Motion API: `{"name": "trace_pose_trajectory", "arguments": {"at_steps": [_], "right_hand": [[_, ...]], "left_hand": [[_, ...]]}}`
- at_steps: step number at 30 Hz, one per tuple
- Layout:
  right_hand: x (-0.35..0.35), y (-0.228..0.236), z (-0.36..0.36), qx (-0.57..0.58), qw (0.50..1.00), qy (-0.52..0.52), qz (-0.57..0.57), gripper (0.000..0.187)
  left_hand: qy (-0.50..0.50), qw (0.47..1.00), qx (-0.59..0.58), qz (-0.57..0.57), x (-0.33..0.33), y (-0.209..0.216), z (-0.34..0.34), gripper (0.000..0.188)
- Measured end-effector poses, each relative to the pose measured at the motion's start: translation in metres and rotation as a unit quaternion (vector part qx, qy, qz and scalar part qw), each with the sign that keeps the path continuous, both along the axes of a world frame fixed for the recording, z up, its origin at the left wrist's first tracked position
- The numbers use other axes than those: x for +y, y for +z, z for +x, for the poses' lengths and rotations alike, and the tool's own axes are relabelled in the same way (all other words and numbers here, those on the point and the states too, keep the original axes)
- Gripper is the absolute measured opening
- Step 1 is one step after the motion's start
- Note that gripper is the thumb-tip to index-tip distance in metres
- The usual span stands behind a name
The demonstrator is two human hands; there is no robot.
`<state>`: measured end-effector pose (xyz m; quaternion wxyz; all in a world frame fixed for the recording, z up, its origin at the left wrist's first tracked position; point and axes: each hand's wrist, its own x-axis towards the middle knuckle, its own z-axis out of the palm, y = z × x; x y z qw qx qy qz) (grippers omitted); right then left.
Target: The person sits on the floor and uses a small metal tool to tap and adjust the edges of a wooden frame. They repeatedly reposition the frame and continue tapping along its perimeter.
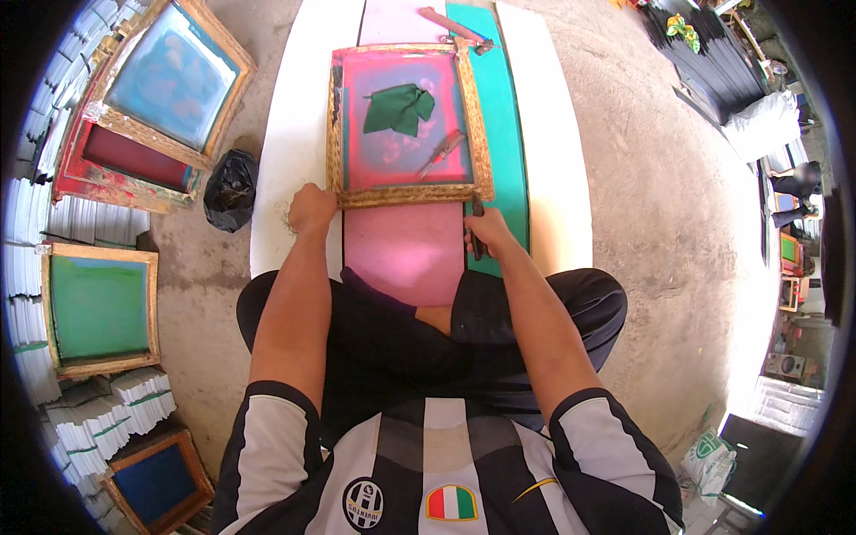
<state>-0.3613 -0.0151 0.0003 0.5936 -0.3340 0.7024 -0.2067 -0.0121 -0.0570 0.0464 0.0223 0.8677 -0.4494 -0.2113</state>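
Note:
A wooden screen-printing frame (pixel 481 160) with pink-edged mesh lies before me on a board striped white, pink and green. My left hand (pixel 312 209) is closed at its near left corner, fingers partly hidden. My right hand (pixel 490 234) is wrapped round a dark hand tool (pixel 479 223) that looks like pliers, its tip against the near right corner. On the mesh rest a crumpled dark green cloth (pixel 397 109) and a small tool with a reddish handle (pixel 442 153), its kind unclear. A hammer (pixel 456 29) lies beyond the frame's far edge.
More screen frames lean at the left: a light blue one (pixel 169 73), a green one (pixel 98 303) and a dark blue one (pixel 156 480). White paper stacks (pixel 111 410) stand around them. A black plastic bag (pixel 231 190) sits on the concrete floor left of the board.

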Motion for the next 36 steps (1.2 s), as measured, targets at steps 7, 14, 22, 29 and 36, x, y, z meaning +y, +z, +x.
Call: {"name": "trace_pose_trajectory", "arguments": {"at_steps": [7, 14, 22, 29, 36], "right_hand": [[0.012, 0.023, 0.013, -0.084, 0.992, 0.088, -0.015, 0.022], [0.035, 0.018, 0.040, -0.086, 0.972, 0.217, -0.016, 0.023], [0.039, 0.039, 0.038, -0.126, 0.973, 0.192, 0.010, 0.028], [0.030, 0.039, 0.027, -0.165, 0.959, 0.207, 0.103, 0.033], [0.012, 0.009, -0.017, 0.009, 0.980, 0.195, 0.027, 0.019]], "left_hand": [[-0.325, 0.916, 0.122, -0.199, 0.014, -0.013, -0.051, 0.025], [-0.487, 0.828, 0.102, -0.257, 0.039, -0.019, -0.097, 0.018], [-0.473, 0.829, 0.113, -0.275, 0.040, -0.029, -0.099, 0.017], [-0.432, 0.868, 0.095, -0.226, 0.036, -0.024, -0.102, 0.018], [-0.247, 0.961, 0.018, -0.123, 0.015, -0.004, -0.072, 0.020]]}}
